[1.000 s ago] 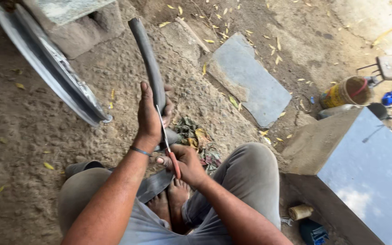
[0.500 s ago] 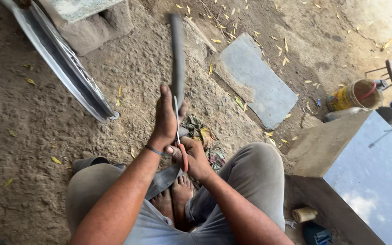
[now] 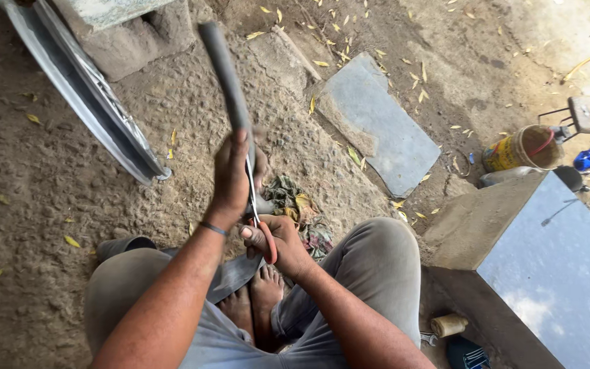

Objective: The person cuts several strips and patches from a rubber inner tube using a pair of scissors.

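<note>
Rough packed-dirt ground (image 3: 29, 225) w/ pebbles and scattered thin yellow leaves fills the view; person sits on it, bare feet together between grey trouser legs. Far left of the fingers, a curved metal wheel rim (image 3: 97, 116) w/ dull silver channel lies slanted, its upper end by a rough grey stone block (image 3: 138, 31).

Left hand (image 3: 230, 181) grips a long dark rubber tube strip (image 3: 225, 75), fingers wrapped tight around it, thin band on the wrist; strip runs up and away from the fingers, flat and matte, and its lower end passes under the hands toward the lap. Right hand (image 3: 283, 240), just below and right of the left one, is closed on the red handles of scissors (image 3: 257, 212); slim metal blades point up along the strip, touching it at the left fingers. Can't tell how far the blades are apart.

Just beyond the right fingers, a crumpled mottled rag (image 3: 295, 198) on the dirt. Further right, a flat grey stone slab (image 3: 377, 126), angular edges. Far right: yellow bucket (image 3: 522, 149), round, grubby, and a polished dark stone block (image 3: 561, 273) w/ glossy reflective top and raw concrete side. By its base, a small spool of tan thread (image 3: 448, 324).
</note>
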